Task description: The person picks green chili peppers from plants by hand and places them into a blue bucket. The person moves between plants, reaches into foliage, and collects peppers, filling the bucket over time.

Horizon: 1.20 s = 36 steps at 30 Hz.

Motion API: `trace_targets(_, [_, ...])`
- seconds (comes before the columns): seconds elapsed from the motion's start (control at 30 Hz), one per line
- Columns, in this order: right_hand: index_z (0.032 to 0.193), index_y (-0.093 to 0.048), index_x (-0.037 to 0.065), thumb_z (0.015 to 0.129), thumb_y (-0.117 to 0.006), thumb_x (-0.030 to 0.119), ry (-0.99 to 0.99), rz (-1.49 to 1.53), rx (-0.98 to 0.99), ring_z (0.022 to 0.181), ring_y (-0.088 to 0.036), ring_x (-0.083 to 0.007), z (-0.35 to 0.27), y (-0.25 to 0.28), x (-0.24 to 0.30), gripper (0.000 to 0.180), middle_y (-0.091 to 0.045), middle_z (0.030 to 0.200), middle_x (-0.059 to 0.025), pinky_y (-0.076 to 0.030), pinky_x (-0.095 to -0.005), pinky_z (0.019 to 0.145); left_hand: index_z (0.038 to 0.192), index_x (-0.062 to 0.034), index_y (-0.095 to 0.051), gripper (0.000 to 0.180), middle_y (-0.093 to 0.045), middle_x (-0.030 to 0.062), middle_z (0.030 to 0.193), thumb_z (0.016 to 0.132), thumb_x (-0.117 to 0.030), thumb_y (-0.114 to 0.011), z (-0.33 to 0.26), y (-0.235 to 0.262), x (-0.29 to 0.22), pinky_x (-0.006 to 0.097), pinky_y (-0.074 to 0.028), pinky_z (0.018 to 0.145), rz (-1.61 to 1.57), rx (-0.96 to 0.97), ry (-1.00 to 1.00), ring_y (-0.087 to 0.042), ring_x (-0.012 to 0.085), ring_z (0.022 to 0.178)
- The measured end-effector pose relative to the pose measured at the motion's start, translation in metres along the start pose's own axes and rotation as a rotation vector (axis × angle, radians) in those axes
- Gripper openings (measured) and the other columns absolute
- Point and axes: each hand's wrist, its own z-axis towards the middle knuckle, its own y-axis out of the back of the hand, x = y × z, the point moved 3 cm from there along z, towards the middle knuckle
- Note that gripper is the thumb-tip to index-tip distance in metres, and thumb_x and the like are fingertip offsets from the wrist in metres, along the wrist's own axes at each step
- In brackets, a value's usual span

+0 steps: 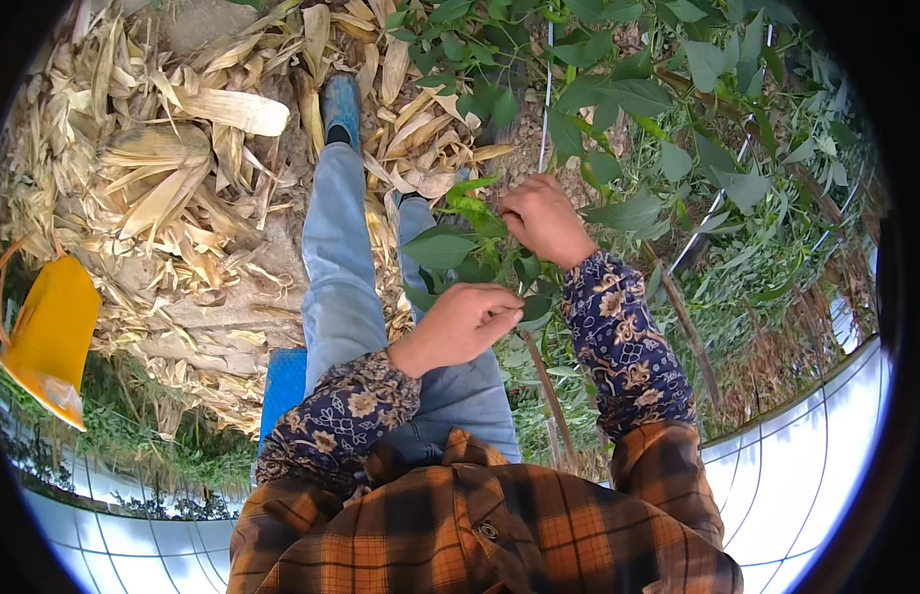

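My left hand [462, 322] reaches in over my knee, its thumb and fingers pressed together at the edge of the green leaves [539, 307]. What lies between those fingertips is hidden or too small to name. Farther off and to the right, my right hand [547, 220] is closed, fingers curled beside light-green chili peppers [472, 208] on the plant. The fingertips meet the foliage there, and I cannot make out what they grip. A broad leaf [440, 247] hangs between the peppers and my left hand.
Leafy pepper plants [628, 94] fill the right side, with white strings [712, 213] and thin stakes [687, 337] among them. Dry corn husks [183, 188] cover the ground at left. A yellow container [54, 332] stands at far left, and something blue [284, 386] shows beside my leg.
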Motion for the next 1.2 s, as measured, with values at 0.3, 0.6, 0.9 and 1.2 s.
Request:
trace_targets(0.3, [0.091,-0.067,0.002,0.075,-0.062,0.004,0.177,0.115,-0.003,0.094,-0.060,-0.0306,-0.005,0.032,0.000,0.017,-0.065,0.089,-0.0102,-0.035,-0.0474,0.108,0.104,-0.0035,-0.063,0.025,-0.061,0.0120,0.107,0.080,-0.009,-0.067,0.069,0.071,0.020,0.042,-0.045,0.091,0.826,-0.469,-0.493,-0.061,0.0311,0.094])
trace_targets(0.6, [0.095,-0.068,0.005,0.079,-0.066,0.005,-0.096,0.017,-0.127,0.094,-0.060,-0.0288,-0.005,0.042,-0.004,0.017,-0.064,0.090,-0.0079,-0.051,-0.0387,0.077,0.096,-0.0017,-0.065,0.023,-0.065,0.0169,0.086,0.076,-0.012,-0.070,0.035,0.070,0.003,0.045,-0.050,0.068,0.943,-0.448,0.025,-0.064,0.0375,0.076])
trace_targets(0.9, [0.121,-0.058,0.001,0.080,-0.058,-0.003,-0.019,0.296,-0.198,0.084,-0.062,-0.0340,0.015,0.042,0.006,0.041,-0.063,0.098,-0.0164,-0.052,-0.0411,0.075,0.113,0.0039,-0.063,0.031,-0.059,0.0090,0.073,0.082,0.005,-0.065,-0.001,0.113,0.023,0.025,-0.041,0.055,0.013,-0.924,-0.007,-0.049,0.0118,0.058])
trace_targets(1.2, [0.124,-0.053,-0.006,0.081,-0.053,-0.001,-0.122,-0.096,-0.419,0.104,-0.060,-0.0380,0.133,0.013,-0.040,0.044,-0.059,0.121,-0.0248,-0.049,-0.0441,0.090,0.111,-0.0026,-0.064,0.033,-0.067,0.0183,0.105,0.079,-0.013,-0.065,0.060,0.021,0.036,0.047,-0.052,0.077,0.293,-0.444,-0.054,-0.064,0.0403,0.091])
